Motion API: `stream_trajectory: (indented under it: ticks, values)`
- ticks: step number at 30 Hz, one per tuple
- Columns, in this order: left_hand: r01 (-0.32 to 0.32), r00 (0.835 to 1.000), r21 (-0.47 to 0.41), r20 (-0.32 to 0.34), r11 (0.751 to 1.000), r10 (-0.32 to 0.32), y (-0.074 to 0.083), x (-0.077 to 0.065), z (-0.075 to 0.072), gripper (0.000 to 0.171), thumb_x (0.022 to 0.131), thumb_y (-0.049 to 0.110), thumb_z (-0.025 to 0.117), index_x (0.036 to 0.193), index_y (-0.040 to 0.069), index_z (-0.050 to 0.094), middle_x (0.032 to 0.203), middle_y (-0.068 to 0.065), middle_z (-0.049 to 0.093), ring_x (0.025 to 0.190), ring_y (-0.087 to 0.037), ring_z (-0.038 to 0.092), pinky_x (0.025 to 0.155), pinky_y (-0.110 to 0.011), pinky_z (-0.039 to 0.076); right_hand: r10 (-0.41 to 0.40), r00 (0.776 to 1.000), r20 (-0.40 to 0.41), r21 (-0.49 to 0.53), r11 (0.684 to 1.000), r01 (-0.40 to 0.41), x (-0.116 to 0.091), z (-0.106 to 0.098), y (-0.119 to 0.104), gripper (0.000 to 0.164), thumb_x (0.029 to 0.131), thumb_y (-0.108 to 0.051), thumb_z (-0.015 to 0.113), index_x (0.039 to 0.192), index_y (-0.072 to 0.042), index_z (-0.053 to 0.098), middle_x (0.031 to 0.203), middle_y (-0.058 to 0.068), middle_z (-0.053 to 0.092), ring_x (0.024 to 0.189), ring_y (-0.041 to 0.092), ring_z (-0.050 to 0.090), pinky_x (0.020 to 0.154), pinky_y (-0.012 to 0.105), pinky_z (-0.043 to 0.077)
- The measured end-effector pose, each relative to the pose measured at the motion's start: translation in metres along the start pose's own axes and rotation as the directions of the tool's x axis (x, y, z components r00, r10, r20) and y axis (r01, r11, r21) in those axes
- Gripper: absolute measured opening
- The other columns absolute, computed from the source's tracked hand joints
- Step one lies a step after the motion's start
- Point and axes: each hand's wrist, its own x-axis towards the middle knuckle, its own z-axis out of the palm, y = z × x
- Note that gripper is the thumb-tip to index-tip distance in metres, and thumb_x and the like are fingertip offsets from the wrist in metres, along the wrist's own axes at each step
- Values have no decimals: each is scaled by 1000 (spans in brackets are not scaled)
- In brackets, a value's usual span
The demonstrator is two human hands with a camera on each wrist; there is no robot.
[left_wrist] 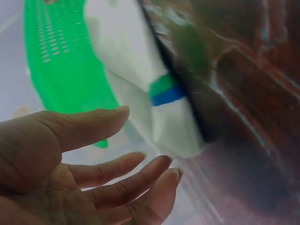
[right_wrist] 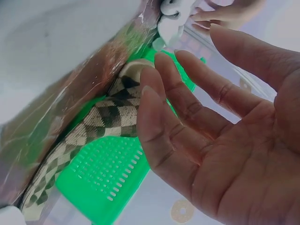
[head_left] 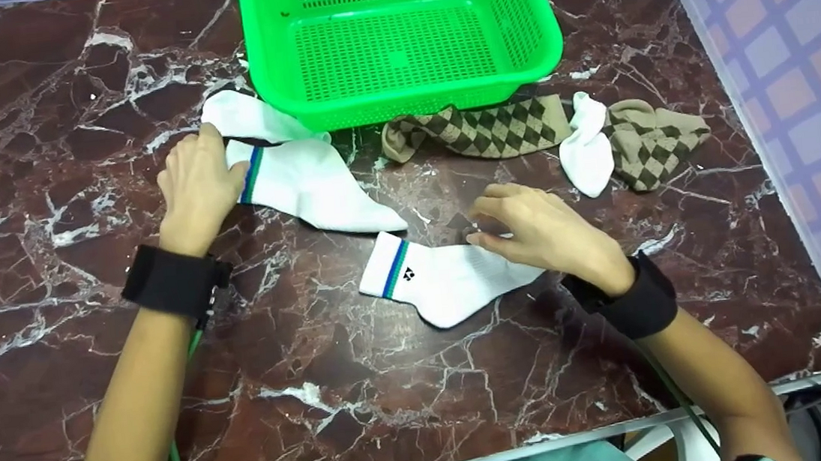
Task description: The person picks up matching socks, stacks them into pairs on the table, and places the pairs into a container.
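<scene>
Near the cuff of a white sock (head_left: 315, 183) with blue and green stripes is my left hand (head_left: 198, 175). In the left wrist view its thumb and fingers (left_wrist: 93, 124) are loosely bent and apart, with nothing between them. A second white striped sock (head_left: 442, 284), marked with a small black logo, lies flat at the centre. Over its toe end hovers my right hand (head_left: 542, 225); the right wrist view shows the fingers (right_wrist: 187, 108) relaxed around bare air. Another white sock (head_left: 249, 118) lies beyond the left hand, against the basket.
A green plastic basket (head_left: 405, 99) stands at the back. Along its front lies a brown argyle sock (head_left: 506, 129). To the right are a small white sock (head_left: 587, 149) and a bunched argyle sock (head_left: 655, 147). Low patterned walls (head_left: 787, 74) border the marble-look table (head_left: 308, 421).
</scene>
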Motion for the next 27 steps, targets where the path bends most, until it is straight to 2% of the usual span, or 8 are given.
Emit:
stream_trajectory:
  ticks: [4,9,13,16,19,23,27]
  values:
    - [48,996,18,72,999,-49,-4,11,2,41,83,21,58,109,-8,45,105,-31,50,97,-49,46,74,-60,38,-2,1000,-11,10,1000,2,0,3,-2,22,83,-27,63,98,-11,64,87,2,56,71,14,50,54,28,42]
    - [40,997,-13,72,999,-39,-8,14,3,21,79,13,59,86,-4,48,90,-26,52,86,-46,50,65,-58,39,-4,1000,-20,25,1000,5,-2,4,-1,21,83,-26,62,98,-12,64,87,2,56,72,15,51,55,28,42]
    - [37,999,-49,42,998,-35,-10,14,4,8,73,4,50,72,2,43,82,-21,50,76,-40,49,58,-54,38,5,1000,-19,27,1000,-4,-3,6,0,21,84,-27,62,98,-11,64,88,2,57,72,16,52,55,29,43]
    - [25,1000,-78,16,997,-24,-10,11,4,4,73,3,49,76,1,47,87,-21,51,78,-40,48,59,-54,39,6,1000,-14,28,1000,-6,-4,6,0,20,84,-27,62,96,-12,64,88,2,57,72,17,53,54,29,43]
    - [1,1000,-97,-11,995,-2,-6,5,0,8,78,5,52,85,1,51,93,-21,53,82,-42,49,62,-56,39,3,1000,-10,36,999,-2,-4,6,1,19,84,-28,62,95,-12,64,87,2,57,71,18,54,53,28,43]
    - [-44,995,-103,-89,994,35,8,-6,-11,10,81,7,55,89,2,53,91,-21,55,83,-43,51,64,-58,39,-13,1000,-14,54,998,13,-5,5,2,21,84,-28,62,95,-11,63,86,2,56,71,18,54,54,28,43]
    - [-104,979,-98,-183,990,85,27,-21,-23,9,81,6,56,90,3,55,87,-18,59,79,-40,51,62,-56,40,-17,1000,-15,68,998,18,-5,4,3,20,84,-27,62,95,-10,63,85,2,56,69,18,53,52,29,42]
